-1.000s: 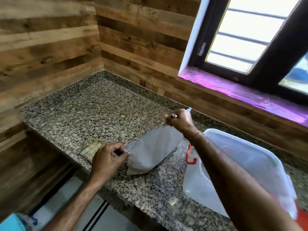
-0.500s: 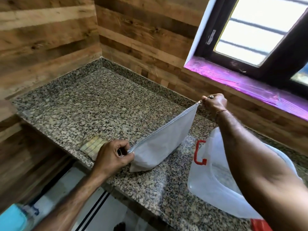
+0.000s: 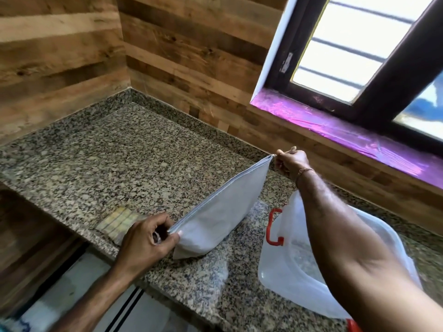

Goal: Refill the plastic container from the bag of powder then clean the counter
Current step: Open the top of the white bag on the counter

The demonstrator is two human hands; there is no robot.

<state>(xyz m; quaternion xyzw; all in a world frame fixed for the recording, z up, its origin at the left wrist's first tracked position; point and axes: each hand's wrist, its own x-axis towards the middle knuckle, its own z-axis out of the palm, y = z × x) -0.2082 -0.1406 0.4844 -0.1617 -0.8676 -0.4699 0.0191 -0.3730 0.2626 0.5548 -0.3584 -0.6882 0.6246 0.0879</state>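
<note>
A grey-white zip bag of powder (image 3: 220, 212) rests on the granite counter (image 3: 119, 159), its zipper edge stretched up to the right. My left hand (image 3: 146, 238) pinches the bag's near corner. At the far end, my right hand (image 3: 291, 161) pinches the zipper pull. To the right stands a translucent plastic container (image 3: 287, 267) with a red handle (image 3: 272, 227); my right forearm hides much of it.
A flat yellowish ridged item (image 3: 117, 221) lies by the counter's front edge, left of my left hand. Wooden walls close the corner behind. A window with a purple-covered sill (image 3: 335, 125) runs along the right. The floor shows below the counter edge.
My right hand has drawn the zipper pull along the bag's top edge to its far end, up and to the right. My left hand has kept hold of the near corner.
</note>
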